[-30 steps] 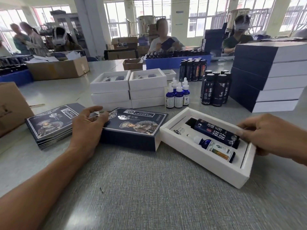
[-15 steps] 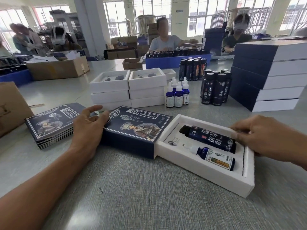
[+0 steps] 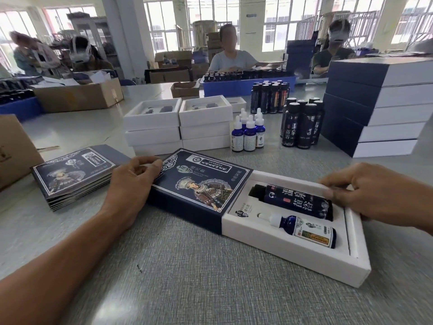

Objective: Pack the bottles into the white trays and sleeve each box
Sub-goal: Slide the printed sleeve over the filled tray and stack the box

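My left hand (image 3: pixel 131 184) lies at the far left end of the dark blue sleeve (image 3: pixel 199 184), fingers curled round its edge, forearm stretched across the grey table (image 3: pixel 210 289). The white tray (image 3: pixel 293 252) sits partly inside the sleeve's right opening, holding a tall dark bottle (image 3: pixel 297 201) and a small blue dropper bottle (image 3: pixel 307 231) lying flat. My right hand (image 3: pixel 375 191) grips the tray's far right end.
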### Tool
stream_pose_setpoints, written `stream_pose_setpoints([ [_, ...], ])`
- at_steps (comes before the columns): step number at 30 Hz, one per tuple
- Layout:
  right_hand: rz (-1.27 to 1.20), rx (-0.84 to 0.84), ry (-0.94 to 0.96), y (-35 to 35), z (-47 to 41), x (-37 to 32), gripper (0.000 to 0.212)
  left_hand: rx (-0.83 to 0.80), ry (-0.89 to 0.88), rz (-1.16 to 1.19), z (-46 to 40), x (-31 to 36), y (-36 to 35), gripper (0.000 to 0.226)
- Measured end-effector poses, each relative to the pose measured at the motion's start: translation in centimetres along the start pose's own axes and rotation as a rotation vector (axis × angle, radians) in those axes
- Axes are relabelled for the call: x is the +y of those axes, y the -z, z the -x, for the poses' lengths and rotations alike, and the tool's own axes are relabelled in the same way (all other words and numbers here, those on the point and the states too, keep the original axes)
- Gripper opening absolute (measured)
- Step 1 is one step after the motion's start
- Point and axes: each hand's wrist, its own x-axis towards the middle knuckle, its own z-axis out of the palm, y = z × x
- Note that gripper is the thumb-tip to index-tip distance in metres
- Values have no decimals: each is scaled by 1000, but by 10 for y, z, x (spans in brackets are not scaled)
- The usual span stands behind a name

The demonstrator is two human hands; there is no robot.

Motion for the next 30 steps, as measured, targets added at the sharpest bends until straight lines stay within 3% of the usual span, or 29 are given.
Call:
stream_pose_setpoints([
  [2,60,36,9,-2,-1,-2,16,-3,-19,-146,2,3,-1,12],
  [5,97,71,-12,-5,1,-10,14,-31,-54,-412,6,10,-6,36],
  [9,106,136,-28,-20,3,-23,13,12,-74,-556,10,13,-11,47],
  [11,21,95,54,-25,9,-30,23,26,-47,-552,7,12,-8,47],
  [13,-139,-73,124,-23,16,-37,41,24,-12,-479,3,12,-5,43],
  [16,-167,-346,209,-21,24,-41,65,2,0,-394,-1,11,-1,9],
  [17,-129,-366,242,-22,25,-41,73,-19,4,-384,-1,11,-2,19],
  [19,-75,-343,297,-25,26,-43,82,-83,8,-369,-2,10,-1,22],
  [23,-94,-296,306,-30,26,-46,88,-165,10,-387,-6,8,1,7],
  [26,-145,-290,311,-32,28,-54,85,-194,9,-392,-9,8,0,34],
  [30,-161,-261,318,-35,30,-64,82,-231,9,-418,-11,9,0,46],
])
